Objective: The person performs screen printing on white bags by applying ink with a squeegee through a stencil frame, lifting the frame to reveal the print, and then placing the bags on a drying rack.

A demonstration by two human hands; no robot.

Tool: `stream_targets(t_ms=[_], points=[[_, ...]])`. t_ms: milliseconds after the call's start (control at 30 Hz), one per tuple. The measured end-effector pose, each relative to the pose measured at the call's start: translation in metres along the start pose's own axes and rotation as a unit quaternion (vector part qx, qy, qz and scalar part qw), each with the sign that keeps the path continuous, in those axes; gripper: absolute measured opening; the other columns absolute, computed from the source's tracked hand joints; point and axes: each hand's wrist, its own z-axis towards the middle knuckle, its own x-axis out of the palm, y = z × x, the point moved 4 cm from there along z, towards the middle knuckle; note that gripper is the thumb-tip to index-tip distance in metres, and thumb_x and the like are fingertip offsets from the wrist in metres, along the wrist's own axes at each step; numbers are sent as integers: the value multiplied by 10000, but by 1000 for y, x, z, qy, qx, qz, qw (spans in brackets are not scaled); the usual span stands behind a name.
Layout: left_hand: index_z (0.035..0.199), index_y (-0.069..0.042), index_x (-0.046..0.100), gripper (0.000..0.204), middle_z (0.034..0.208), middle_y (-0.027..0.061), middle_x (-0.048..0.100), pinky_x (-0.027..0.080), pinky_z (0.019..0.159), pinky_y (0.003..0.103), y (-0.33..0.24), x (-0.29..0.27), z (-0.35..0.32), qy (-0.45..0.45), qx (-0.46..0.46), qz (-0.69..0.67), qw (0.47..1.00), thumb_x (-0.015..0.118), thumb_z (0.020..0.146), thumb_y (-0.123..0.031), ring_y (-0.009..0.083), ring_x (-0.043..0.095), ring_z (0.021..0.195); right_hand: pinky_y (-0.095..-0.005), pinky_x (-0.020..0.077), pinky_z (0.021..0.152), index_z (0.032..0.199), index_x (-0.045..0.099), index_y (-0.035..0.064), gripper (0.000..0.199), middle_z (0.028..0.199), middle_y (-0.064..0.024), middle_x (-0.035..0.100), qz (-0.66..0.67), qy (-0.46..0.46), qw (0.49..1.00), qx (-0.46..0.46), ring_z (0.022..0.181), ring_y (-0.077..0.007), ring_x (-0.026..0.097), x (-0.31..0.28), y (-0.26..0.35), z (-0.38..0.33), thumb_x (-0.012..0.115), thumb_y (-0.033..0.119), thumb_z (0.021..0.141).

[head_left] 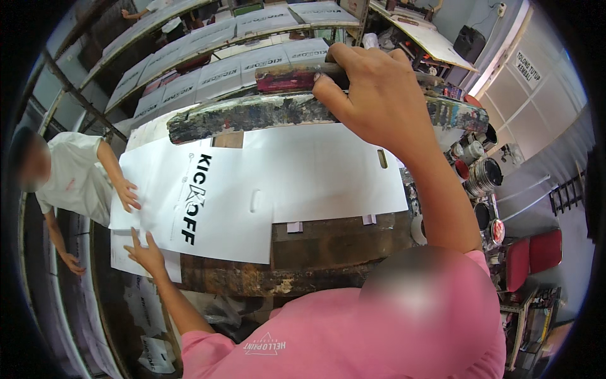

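Note:
My right hand [379,95] is closed around an ink-stained squeegee [284,80] with a dark pink patch. Directly below it runs a thick, paint-crusted wooden frame bar [252,117]; whether my fingers also hold this bar is hidden. Below the bar, white flat bag sheets [328,174] with cut-out handle slots overlap on the worktable. One printed sheet [230,218] bears black lettering. My left hand [146,254] has its fingers apart at that sheet's near left edge. A co-worker's hand [126,192] touches the sheet farther up on the left.
The dark, stained worktable [328,249] shows along the near side. Ink cans [483,177] crowd its right end. Racks of printed sheets [221,76] stand beyond. The co-worker [76,170] stands at the left. Red chairs [530,256] are on the right.

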Motion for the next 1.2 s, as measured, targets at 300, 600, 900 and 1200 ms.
stream_targets(t_ms=[300, 600, 900, 1200], points=[[1627, 44, 208, 1193, 1505, 251, 530, 331, 1287, 610, -266, -78, -171, 456, -136, -829, 295, 726, 889, -736, 417, 491, 1459, -497, 448, 909, 1434, 587, 7, 648, 1114, -187, 665, -18, 191, 981, 11, 1000, -367, 605, 12, 39, -108, 695, 408, 938], [1558, 23, 370, 1032, 1452, 258, 545, 453, 1191, 540, -202, -10, -272, 510, -420, -646, 382, 362, 1008, -849, 365, 586, 1326, -477, 547, 877, 1164, 739, 90, 393, 1050, -106, 664, 190, 368, 909, 56, 1023, -318, 638, 92, 53, -262, 783, 387, 910], [1630, 3, 249, 1055, 1560, 264, 471, 458, 1174, 562, -185, 9, -297, 527, -387, -620, 434, 287, 1015, -854, 396, 548, 1397, -439, 573, 814, 1276, 696, 67, 555, 1119, -103, 661, 140, 296, 945, -1, 998, -318, 628, 156, 31, -259, 863, 297, 800], [1619, -28, 265, 885, 1592, 250, 451, 435, 1193, 614, -170, 15, -307, 514, -362, -643, 438, 283, 1087, -736, 417, 511, 1449, -484, 583, 789, 1105, 689, 112, 377, 1037, -110, 653, 75, 237, 969, -9, 1021, -337, 663, 313, -65, -145, 779, 425, 914]])
